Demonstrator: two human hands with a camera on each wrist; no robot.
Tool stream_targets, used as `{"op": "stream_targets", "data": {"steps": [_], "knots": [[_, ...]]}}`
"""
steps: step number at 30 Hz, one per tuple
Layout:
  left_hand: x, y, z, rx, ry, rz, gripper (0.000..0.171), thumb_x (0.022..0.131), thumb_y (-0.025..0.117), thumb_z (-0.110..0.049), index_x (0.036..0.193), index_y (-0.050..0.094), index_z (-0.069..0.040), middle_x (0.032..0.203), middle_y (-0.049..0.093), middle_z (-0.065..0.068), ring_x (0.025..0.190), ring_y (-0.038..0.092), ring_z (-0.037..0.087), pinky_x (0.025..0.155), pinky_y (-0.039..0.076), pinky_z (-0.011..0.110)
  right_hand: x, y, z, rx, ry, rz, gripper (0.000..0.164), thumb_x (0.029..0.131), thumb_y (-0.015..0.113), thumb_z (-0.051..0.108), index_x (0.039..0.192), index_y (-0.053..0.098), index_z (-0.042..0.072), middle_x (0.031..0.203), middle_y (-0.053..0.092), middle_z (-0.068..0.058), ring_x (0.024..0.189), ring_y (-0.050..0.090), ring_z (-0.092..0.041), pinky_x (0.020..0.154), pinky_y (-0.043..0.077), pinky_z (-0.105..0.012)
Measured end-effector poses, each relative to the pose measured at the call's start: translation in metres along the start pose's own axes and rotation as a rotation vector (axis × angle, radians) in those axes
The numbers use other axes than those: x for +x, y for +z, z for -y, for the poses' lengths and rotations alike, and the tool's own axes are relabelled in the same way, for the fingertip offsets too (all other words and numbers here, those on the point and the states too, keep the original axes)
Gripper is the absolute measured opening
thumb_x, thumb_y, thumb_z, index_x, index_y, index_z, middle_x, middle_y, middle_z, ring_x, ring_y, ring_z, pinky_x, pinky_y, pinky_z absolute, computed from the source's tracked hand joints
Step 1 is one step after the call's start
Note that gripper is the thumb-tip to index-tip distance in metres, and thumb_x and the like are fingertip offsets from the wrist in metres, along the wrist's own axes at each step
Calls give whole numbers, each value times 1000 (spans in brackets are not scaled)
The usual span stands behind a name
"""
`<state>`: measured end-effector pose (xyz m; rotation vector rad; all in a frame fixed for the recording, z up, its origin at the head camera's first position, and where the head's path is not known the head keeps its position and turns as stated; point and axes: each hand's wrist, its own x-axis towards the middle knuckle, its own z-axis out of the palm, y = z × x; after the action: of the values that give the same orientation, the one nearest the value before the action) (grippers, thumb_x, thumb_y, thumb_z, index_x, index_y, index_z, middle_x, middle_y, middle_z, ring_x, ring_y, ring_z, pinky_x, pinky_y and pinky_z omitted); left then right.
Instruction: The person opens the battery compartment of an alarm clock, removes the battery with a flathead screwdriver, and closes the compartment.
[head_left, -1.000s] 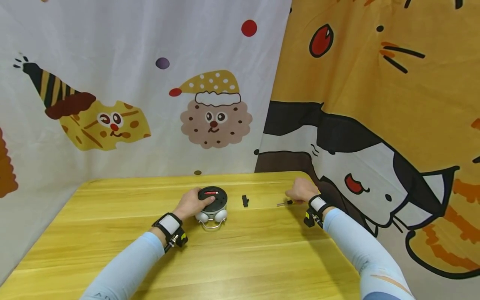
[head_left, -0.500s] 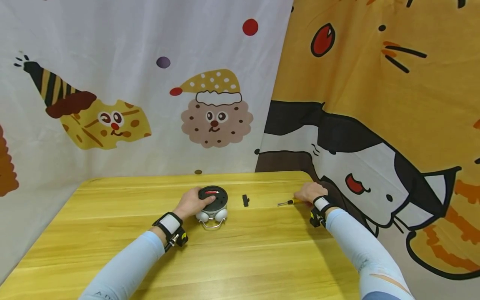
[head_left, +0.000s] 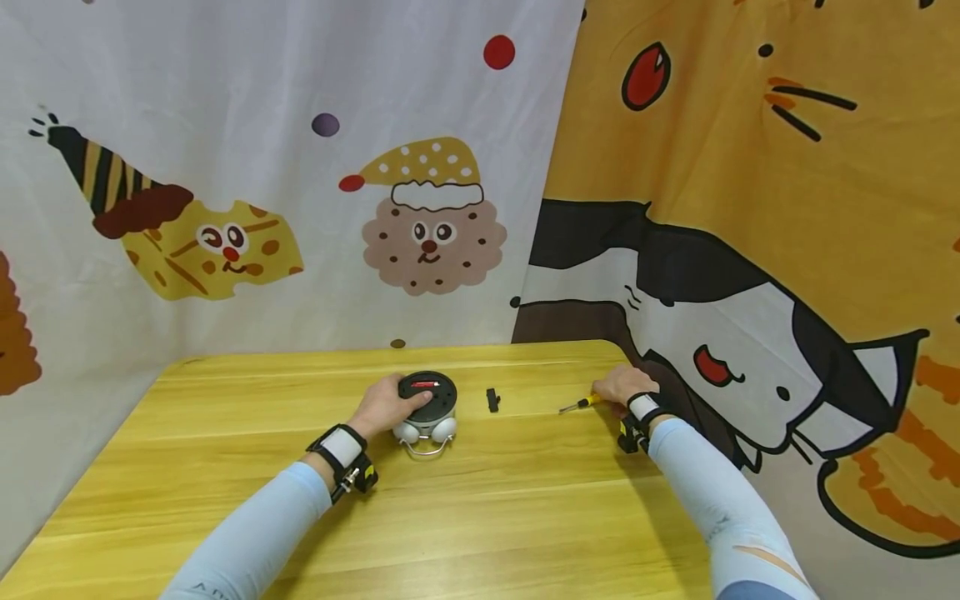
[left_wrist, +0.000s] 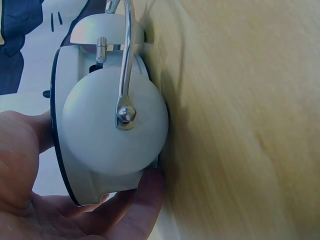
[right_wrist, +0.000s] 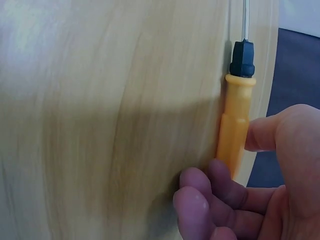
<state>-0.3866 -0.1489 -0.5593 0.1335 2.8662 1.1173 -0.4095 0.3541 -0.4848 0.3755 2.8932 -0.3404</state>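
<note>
A white twin-bell alarm clock point(head_left: 425, 421) lies face down on the table, its black back up and bells toward me. A red battery point(head_left: 424, 384) shows in the back's open slot. My left hand point(head_left: 384, 405) grips the clock's left side, thumb on the back and fingers low along its side in the left wrist view. Near the table's far right corner, my right hand point(head_left: 625, 386) pinches a screwdriver point(right_wrist: 236, 117) by its yellow handle, between thumb and fingers. The screwdriver's metal shaft points left in the head view. A small black cover point(head_left: 492, 400) lies between the hands.
The wooden table point(head_left: 480, 517) ends at a rounded far right corner, close to the right hand. A printed cloth point(head_left: 420, 83) with cartoon figures hangs behind the table and along its right side.
My right hand has drawn slightly right and down, and more of the screwdriver's yellow handle shows now. The screwdriver has turned a little. My left hand and the clock stay in place.
</note>
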Motion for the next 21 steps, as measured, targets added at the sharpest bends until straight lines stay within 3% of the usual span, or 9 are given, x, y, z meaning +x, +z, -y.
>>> {"op": "stream_targets", "data": {"steps": [9,18,21], "knots": [[-18,-7,-20,0,-8,-27,95,99,77,-69,158,58,3,149,71,27,134,71,43,108,62,56,-1,3,5,33,6,-9,42,96,60,37,60,67,17,53,64,0,50,67,-18,60,52,-36],[-8,1,-5,-17,-10,-15,106,95,75,-79,162,54,0,153,69,26,136,71,42,108,62,54,-3,2,5,30,-19,-66,50,100,58,42,58,67,16,51,62,0,50,63,-19,55,47,-35],[-18,-5,-14,-18,10,-19,102,97,76,-75,162,54,1,153,69,26,137,70,41,109,62,52,-3,1,6,41,-26,-78,58,104,53,46,55,66,16,51,62,-1,50,63,-21,54,47,-36]]}}
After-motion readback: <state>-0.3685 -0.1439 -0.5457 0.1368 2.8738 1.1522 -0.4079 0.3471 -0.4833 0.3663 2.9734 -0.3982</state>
